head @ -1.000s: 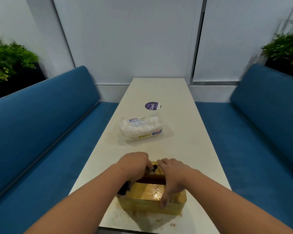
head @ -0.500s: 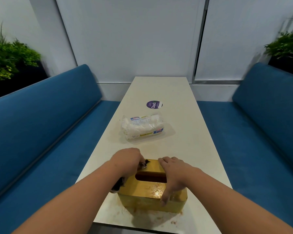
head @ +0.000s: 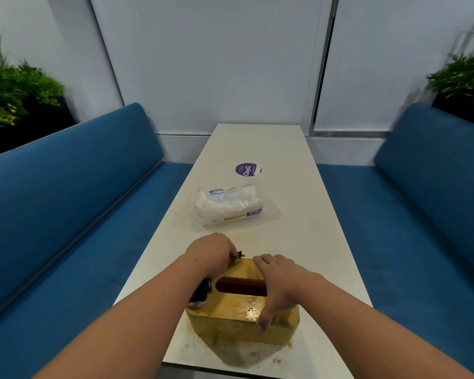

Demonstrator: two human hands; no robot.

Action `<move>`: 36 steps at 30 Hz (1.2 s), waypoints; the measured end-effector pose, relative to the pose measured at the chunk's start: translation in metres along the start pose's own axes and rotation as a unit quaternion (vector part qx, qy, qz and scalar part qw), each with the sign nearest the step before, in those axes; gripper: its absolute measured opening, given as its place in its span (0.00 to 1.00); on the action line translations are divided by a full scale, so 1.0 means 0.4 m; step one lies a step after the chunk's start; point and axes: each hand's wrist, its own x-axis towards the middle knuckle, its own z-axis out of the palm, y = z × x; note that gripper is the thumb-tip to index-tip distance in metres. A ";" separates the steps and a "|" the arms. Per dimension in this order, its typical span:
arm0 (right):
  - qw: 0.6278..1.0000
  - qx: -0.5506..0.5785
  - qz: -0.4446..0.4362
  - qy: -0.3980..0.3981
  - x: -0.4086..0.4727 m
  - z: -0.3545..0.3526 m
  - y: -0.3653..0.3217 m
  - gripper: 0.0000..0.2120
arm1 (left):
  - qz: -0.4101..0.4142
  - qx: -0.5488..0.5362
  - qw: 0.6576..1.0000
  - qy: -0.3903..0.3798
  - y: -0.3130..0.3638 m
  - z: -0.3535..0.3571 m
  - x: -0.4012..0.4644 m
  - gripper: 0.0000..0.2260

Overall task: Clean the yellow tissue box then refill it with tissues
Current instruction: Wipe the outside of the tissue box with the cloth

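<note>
A yellow tissue box (head: pixel 238 310) with a dark slot in its top stands near the table's front edge. Its lid is wet and shiny, and brownish stains mark the table around it. My left hand (head: pixel 210 253) is closed on a dark cloth (head: pixel 201 295) at the box's far left corner; part of the cloth hangs down under my wrist. My right hand (head: pixel 278 283) lies flat over the box's right side, thumb down its front face. A plastic pack of white tissues (head: pixel 229 205) lies further up the table.
The long white table (head: pixel 298 228) carries a round purple sticker (head: pixel 248 169) beyond the tissue pack. Blue padded benches (head: pixel 66 214) run along both sides. Green plants (head: pixel 14 88) stand behind each bench, and a white wall closes the far end.
My left hand with the cloth has slid from the middle of the box's top leftward to its far left corner. My right hand has stayed on the box.
</note>
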 end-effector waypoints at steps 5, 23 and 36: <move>1.000 0.000 -0.003 0.003 -0.003 -0.002 -0.001 0.66 | 0.045 0.007 0.999 -0.002 0.029 0.004 -0.014 0.15; 1.000 0.002 0.009 -0.011 0.000 -0.004 -0.005 0.67 | -0.106 -0.187 0.977 -0.003 -0.130 0.019 -0.092 0.14; 0.999 -0.013 0.020 -0.023 0.006 -0.010 -0.020 0.68 | -0.087 -0.108 0.989 0.047 -0.132 0.041 -0.109 0.17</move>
